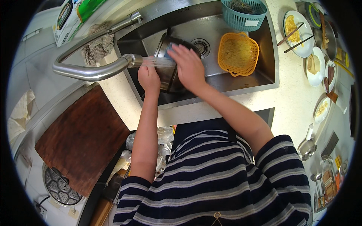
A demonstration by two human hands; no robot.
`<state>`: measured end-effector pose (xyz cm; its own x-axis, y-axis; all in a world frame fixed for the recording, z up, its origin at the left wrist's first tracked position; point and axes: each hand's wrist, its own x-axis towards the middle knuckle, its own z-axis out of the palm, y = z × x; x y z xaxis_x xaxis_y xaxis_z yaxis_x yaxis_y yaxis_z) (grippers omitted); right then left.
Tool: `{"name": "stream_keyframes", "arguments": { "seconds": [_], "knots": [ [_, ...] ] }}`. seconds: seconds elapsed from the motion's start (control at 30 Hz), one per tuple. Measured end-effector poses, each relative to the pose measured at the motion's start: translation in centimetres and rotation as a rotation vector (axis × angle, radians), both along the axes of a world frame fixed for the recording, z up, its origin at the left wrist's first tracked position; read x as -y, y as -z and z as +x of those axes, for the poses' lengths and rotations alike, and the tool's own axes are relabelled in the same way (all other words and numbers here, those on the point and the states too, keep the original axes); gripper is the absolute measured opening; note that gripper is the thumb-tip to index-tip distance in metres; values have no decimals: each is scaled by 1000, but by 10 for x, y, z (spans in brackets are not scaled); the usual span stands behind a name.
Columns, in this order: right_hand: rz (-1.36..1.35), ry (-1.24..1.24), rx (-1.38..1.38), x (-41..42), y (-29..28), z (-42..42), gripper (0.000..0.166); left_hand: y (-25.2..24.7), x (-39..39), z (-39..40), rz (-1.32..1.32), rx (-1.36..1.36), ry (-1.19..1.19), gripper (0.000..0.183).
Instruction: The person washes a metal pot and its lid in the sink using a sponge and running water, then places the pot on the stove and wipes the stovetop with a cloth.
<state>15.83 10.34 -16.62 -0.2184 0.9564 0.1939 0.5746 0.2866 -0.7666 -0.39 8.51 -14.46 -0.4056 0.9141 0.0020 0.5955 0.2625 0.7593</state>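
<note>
A dark metal pot (167,77) lies tilted in the left part of the stainless steel sink (210,25). My left hand (149,75) grips its near-left edge, fingers partly hidden behind the tap head and the spray. With my right hand (190,65) I press a blue scrubbing cloth or sponge (169,51) against the pot; the fingers are blurred and cover much of it. Water (161,62) streams sideways in the picture from the bent metal faucet (93,72) onto the pot, between my hands.
An orange plastic basket (256,56) and a teal basket (243,23) stand in the sink's right part. Plates of food, one a white plate (306,46) with chopsticks, line the right counter. A brown wooden board (84,138) is at left, near a crumpled striped cloth (97,46).
</note>
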Motion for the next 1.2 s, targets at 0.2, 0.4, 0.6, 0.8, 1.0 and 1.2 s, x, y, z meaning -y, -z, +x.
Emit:
{"name": "stream_keyframes", "arguments": {
  "seconds": [0.2, 0.4, 0.6, 0.8, 1.0, 1.2],
  "knots": [
    [-147, -5, -52, -43, 15, -32, 36, 9, 12, -18, -109, -321, 22, 38],
    [44, -183, -79, 16, -26, -50, 37, 10, 24, -22, -53, -197, -31, 37],
    [-257, -116, -53, -71, 25, -48, 40, 12, 28, -21, -65, -269, -36, 33],
    [-516, -337, 341, -139, 58, -60, 26, 9, 19, -17, -8, -276, -1, 35],
    [-94, -216, 156, -72, 28, -59, 26, 10, 26, -19, -4, -240, 1, 36],
    [29, -274, -64, 11, -18, -51, 46, 12, 33, -21, 2, -175, 2, 38]
  ]
}}
